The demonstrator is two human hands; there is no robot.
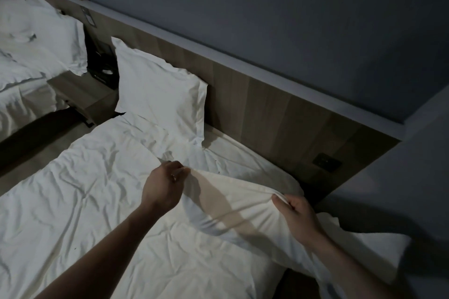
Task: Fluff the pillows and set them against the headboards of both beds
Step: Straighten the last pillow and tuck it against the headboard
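A white pillow (238,204) lies on the near bed's right side, its top edge lifted off the duvet. My left hand (164,187) pinches that edge at its left end. My right hand (295,213) grips the same edge further right, bunching the fabric. A second white pillow (160,90) stands propped against the wooden headboard (267,109) on the bed's left side. On the far bed at upper left, more white pillows (36,29) lean at the headboard.
A rumpled white duvet (85,196) covers the near bed. A wooden nightstand (82,92) with dark items sits between the beds. A wall socket (326,162) is set in the headboard at right. The wall corner rises close on the right.
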